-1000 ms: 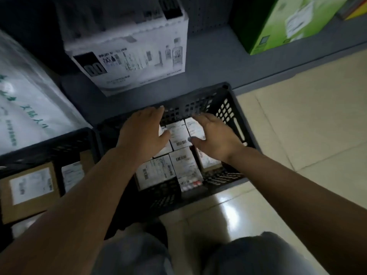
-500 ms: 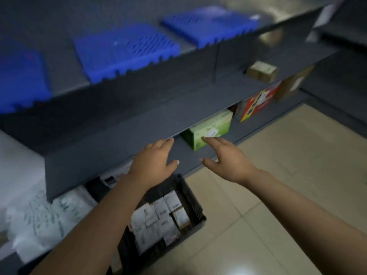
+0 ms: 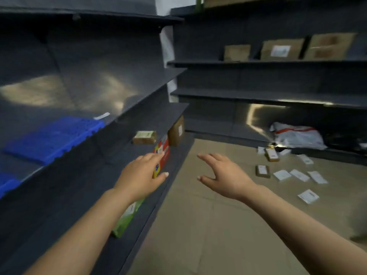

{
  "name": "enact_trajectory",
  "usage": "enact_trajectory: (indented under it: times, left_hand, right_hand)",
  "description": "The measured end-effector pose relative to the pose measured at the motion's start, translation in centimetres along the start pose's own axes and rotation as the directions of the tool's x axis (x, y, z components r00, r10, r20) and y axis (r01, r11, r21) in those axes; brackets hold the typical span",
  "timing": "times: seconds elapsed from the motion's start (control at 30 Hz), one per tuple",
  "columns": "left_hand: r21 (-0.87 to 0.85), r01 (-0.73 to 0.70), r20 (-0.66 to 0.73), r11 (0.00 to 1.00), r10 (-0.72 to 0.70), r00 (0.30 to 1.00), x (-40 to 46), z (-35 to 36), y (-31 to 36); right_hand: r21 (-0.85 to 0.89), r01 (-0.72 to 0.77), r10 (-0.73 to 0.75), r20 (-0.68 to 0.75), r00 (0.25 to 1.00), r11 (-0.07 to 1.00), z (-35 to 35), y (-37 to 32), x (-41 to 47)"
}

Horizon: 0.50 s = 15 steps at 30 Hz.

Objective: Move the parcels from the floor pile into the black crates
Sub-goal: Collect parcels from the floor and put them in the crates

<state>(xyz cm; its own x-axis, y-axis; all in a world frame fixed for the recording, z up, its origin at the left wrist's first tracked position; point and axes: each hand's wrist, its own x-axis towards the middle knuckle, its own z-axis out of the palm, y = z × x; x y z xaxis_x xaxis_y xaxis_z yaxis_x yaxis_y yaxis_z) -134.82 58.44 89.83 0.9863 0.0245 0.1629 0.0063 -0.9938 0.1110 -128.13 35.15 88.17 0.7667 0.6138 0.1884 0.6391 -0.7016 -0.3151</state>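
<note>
Several small parcels lie scattered on the tiled floor at the right: white flat ones (image 3: 299, 175) and two brown boxes (image 3: 262, 171). My left hand (image 3: 143, 175) is held out in the air with fingers apart and holds nothing, in front of the left shelving. My right hand (image 3: 224, 175) is also open and empty, raised over the floor, well short of the parcels. No black crate is in view.
Dark shelving (image 3: 119, 124) runs along the left with blue trays (image 3: 53, 137), a red box (image 3: 161, 155), a green box (image 3: 127, 217) and brown boxes (image 3: 145, 137). More shelves (image 3: 268, 96) stand ahead with cardboard boxes (image 3: 282, 49). A white bag (image 3: 297, 135) lies under them.
My view has swung up and to the right, away from the black crate with its parcels and toward the floor pile. Both hands lifted out of the crate and stay empty.
</note>
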Motion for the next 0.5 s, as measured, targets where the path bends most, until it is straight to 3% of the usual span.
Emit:
enact_trajectory:
  times: [0.23,0.5]
  left_hand:
    - [-0.131,-0.283,0.078,0.950,0.295,0.952,13.2,3.9,3.6]
    - [-0.138,-0.492,0.130,0.860,0.508,0.851,26.3,9.6,11.9]
  right_hand:
    - [-0.036,-0.310,0.308,-0.043,0.950,0.950,-3.0,9.9,1.5]
    - [-0.009,-0.585,0.582,-0.089,0.809,0.811,-4.4,21.4,0.0]
